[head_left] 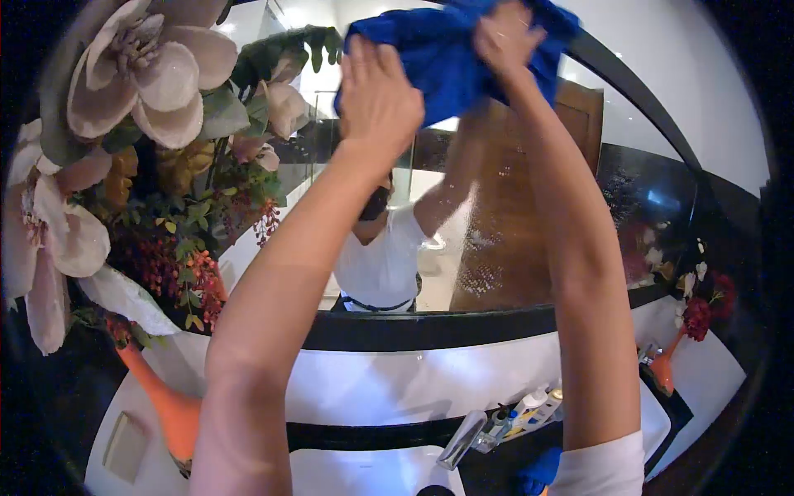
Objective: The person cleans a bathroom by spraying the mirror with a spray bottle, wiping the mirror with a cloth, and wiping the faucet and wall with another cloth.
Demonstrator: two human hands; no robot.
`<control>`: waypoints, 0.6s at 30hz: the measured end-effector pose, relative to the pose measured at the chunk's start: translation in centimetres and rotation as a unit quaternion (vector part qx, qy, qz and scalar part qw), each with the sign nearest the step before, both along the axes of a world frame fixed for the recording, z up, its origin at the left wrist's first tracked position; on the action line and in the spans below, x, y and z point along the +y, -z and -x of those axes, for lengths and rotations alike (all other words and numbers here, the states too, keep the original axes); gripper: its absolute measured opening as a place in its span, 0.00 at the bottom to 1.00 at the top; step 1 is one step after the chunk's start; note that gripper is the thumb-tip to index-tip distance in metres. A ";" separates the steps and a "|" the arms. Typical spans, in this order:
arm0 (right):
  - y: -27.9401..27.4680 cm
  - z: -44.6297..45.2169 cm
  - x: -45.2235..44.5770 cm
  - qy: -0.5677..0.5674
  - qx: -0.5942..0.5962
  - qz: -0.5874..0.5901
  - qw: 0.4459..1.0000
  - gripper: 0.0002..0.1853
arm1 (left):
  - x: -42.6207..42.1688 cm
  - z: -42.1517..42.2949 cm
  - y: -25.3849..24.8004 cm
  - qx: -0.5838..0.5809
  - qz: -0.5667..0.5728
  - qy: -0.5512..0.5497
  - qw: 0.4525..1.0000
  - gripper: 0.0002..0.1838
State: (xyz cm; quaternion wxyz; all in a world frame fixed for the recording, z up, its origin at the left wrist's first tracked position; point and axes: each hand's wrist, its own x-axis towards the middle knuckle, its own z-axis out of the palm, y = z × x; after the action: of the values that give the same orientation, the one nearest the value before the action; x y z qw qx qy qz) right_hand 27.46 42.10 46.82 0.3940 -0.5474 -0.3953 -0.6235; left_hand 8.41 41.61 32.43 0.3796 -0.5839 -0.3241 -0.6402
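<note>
A blue cloth (430, 54) is spread against the upper part of a wall mirror (628, 124). My left hand (376, 95) lies on the cloth's left side, fingers stretched upward and pressing it. Higher up and to the right, my right hand (509, 37) is on the cloth with its fingers bent into it, slightly blurred by motion. Droplets or foam spots dot the glass below the cloth. Both arms reach up from the bottom of the view.
Large artificial flowers (157, 74) fill the left, with an orange vase (165, 405) below. A white sink (364, 471), bottles (529, 405) and a dark blue item (542, 471) are at the bottom. Another orange vase (663, 372) stands right.
</note>
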 end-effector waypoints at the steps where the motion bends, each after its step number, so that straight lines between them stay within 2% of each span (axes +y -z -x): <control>1: 0.6 5.5 -0.7 -0.003 -0.038 -0.062 0.997 0.27 | 0.3 1.3 0.6 -0.015 -0.005 -0.024 1.000 0.31; 2: -0.8 9.1 1.9 -0.188 -0.131 -0.129 0.965 0.28 | 0.8 2.5 1.2 -0.028 -0.009 -0.047 0.998 0.30; 3: -1.7 13.0 4.5 -0.223 -0.182 -0.109 0.952 0.28 | 1.4 3.6 2.0 -0.059 -0.062 -0.087 0.993 0.25; 4: -3.0 19.1 5.6 -0.322 -0.109 0.247 0.908 0.28 | -0.3 5.0 2.7 -0.050 0.111 -0.023 0.992 0.21; 5: -0.4 22.8 4.6 -0.330 -0.188 0.224 0.897 0.24 | 0.6 6.4 3.7 -0.050 0.098 -0.063 0.992 0.18; 6: 2.5 25.2 5.9 -0.394 -0.305 0.085 0.863 0.23 | -0.4 7.0 4.8 -0.091 0.127 -0.085 0.984 0.19; 7: 3.1 27.6 10.2 -0.387 -0.344 -0.029 0.855 0.24 | 0.7 8.0 6.1 -0.079 0.068 -0.099 0.990 0.20; 9: 3.8 26.2 9.4 -0.331 -0.385 -0.062 0.859 0.25 | 1.3 8.4 6.9 -0.085 0.070 -0.109 0.988 0.20; 10: 4.7 21.9 5.4 -0.286 -0.388 0.022 0.876 0.25 | 1.4 8.6 7.0 -0.096 0.074 -0.119 0.986 0.20; 11: 4.5 18.9 6.2 -0.192 -0.456 -0.015 0.869 0.25 | 1.7 8.6 7.2 -0.077 0.079 -0.146 0.983 0.19; 12: 4.7 15.0 5.2 -0.502 -0.418 0.018 0.757 0.26 | 1.4 8.3 7.1 -0.079 0.081 -0.146 0.983 0.19; 13: 5.1 10.7 3.1 -0.479 -0.386 0.019 0.788 0.23 | 0.9 7.7 6.8 -0.087 0.050 -0.151 0.984 0.22; 14: 5.0 6.4 0.3 -0.431 -0.316 0.069 0.842 0.25 | 0.3 6.9 6.6 -0.095 0.020 -0.156 0.983 0.25; 15: 5.6 2.2 -2.3 -0.315 -0.261 0.091 0.908 0.28 | -0.7 5.9 6.0 -0.058 0.076 -0.148 0.984 0.25; 16: 5.7 -1.6 -2.5 -0.284 -0.312 0.000 0.907 0.24 | -1.6 4.3 5.8 -0.022 0.081 -0.136 0.987 0.22; 17: 6.7 -3.6 -3.8 -0.246 -0.261 -0.008 0.933 0.24 | -0.1 2.1 6.0 -0.018 0.007 -0.066 0.998 0.21; 18: 7.5 -5.1 -4.1 -0.232 -0.220 -0.031 0.947 0.25 | -0.6 0.5 6.1 0.022 0.012 -0.060 0.998 0.21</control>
State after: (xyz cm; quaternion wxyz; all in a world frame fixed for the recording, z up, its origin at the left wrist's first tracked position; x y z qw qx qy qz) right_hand 32.55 38.02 39.29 0.4481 -0.2775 -0.5688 -0.6314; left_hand 7.92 41.04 26.37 0.4177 -0.5820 -0.3578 -0.5990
